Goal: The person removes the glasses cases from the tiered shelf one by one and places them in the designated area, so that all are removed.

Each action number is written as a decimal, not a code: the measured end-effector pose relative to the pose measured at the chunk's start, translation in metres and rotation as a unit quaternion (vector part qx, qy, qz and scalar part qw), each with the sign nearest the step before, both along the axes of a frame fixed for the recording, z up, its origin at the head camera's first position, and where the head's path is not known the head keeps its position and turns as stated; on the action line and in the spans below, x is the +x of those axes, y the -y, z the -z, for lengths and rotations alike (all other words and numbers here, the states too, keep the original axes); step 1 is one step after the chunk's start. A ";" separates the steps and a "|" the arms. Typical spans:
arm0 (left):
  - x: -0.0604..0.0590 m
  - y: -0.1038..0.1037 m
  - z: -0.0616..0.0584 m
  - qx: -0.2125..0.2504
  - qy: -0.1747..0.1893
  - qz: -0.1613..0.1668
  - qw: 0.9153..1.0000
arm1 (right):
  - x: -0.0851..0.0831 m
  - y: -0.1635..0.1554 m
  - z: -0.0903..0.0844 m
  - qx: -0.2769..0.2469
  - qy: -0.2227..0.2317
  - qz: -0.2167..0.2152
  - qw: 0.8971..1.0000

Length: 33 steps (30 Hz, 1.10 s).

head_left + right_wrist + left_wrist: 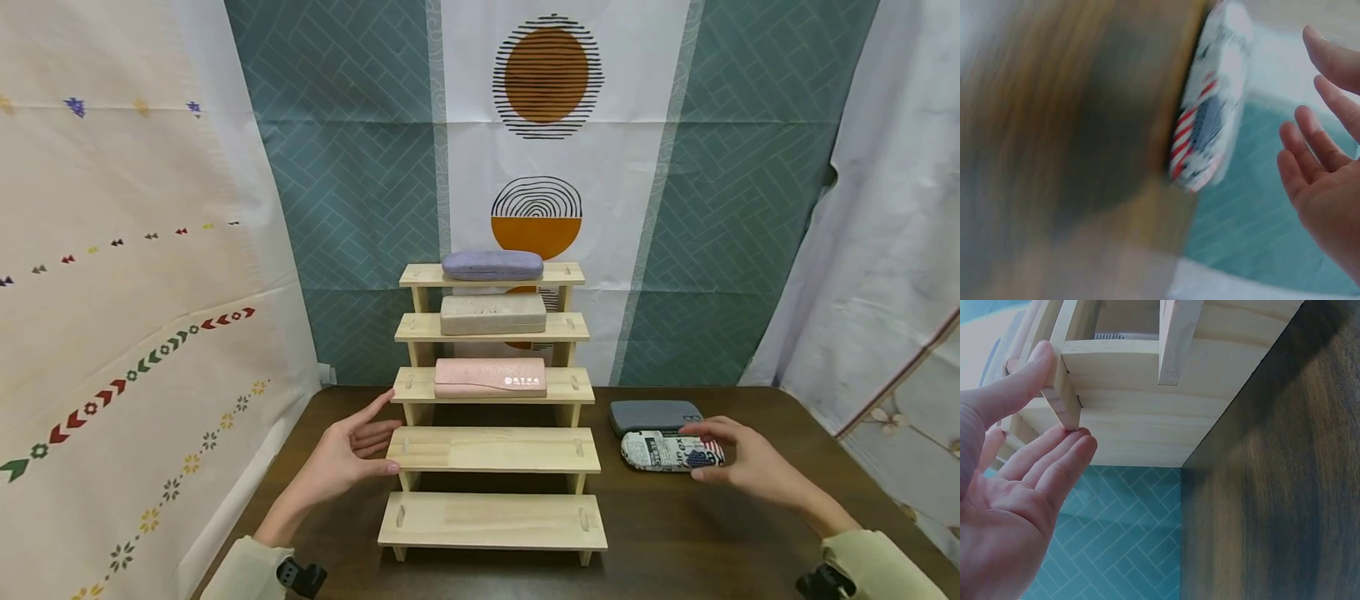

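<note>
A five-tier wooden display stand (525, 450) stands on the table. My left hand (348, 450) holds its left side; in the left wrist view, the end of one wooden step (1063, 400) lies between thumb and fingers. A pink glasses case (472, 379), a beige case (492, 315) and a purple case (492, 266) sit on the three upper tiers. To the right, my right hand (738, 462) hovers by a newspaper-print glasses case (660, 451) with a flag pattern. The right wrist view shows its fingers spread, apart from that case (1210, 119).
A grey-blue glasses case (648, 414) lies just behind the newspaper-print one on the dark brown table (652, 533). Patterned cloth (360, 183) hangs behind the table, with pale cloths on the left and right sides.
</note>
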<state>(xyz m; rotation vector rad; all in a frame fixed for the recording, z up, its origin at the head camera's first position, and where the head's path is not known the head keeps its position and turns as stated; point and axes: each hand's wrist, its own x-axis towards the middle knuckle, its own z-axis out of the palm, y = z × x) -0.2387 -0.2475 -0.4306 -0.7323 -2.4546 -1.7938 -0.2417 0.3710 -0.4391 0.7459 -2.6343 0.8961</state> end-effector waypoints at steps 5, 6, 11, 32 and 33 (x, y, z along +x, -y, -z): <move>0.000 0.001 0.001 0.001 -0.001 0.002 1.000 | 0.014 0.032 -0.019 0.012 -0.014 -0.011 1.000; 0.000 0.001 0.001 0.001 -0.001 0.002 1.000 | 0.017 0.038 -0.023 0.012 -0.008 -0.010 1.000; -0.001 0.001 0.001 0.005 -0.003 0.002 1.000 | 0.025 0.067 -0.043 0.002 -0.008 -0.017 1.000; -0.002 0.002 0.000 -0.007 -0.008 -0.002 1.000 | 0.001 0.163 -0.079 -0.038 -0.018 -0.019 0.999; -0.002 0.001 0.000 -0.006 -0.007 -0.002 1.000 | -0.002 0.166 -0.079 -0.039 -0.017 -0.020 0.999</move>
